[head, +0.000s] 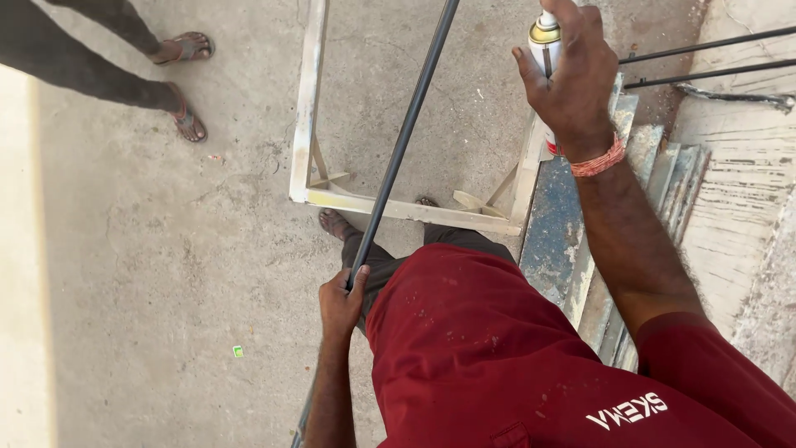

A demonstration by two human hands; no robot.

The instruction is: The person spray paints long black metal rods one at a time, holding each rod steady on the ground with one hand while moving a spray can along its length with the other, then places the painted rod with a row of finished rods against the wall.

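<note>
Seen from above, a person in a red shirt holds a long dark metal rod [404, 137] in the left hand [342, 303], fingers wrapped tight round it low down by the hip. The rod runs away from the body, slanting up and to the right, over a white metal frame [308, 108] standing on the concrete floor [166, 274]. The right hand [572, 79], raised at arm's length, grips a spray can [544, 37] upright, just to the right of the rod's far stretch. Another person's sandalled feet [186, 83] stand well apart, upper left.
</note>
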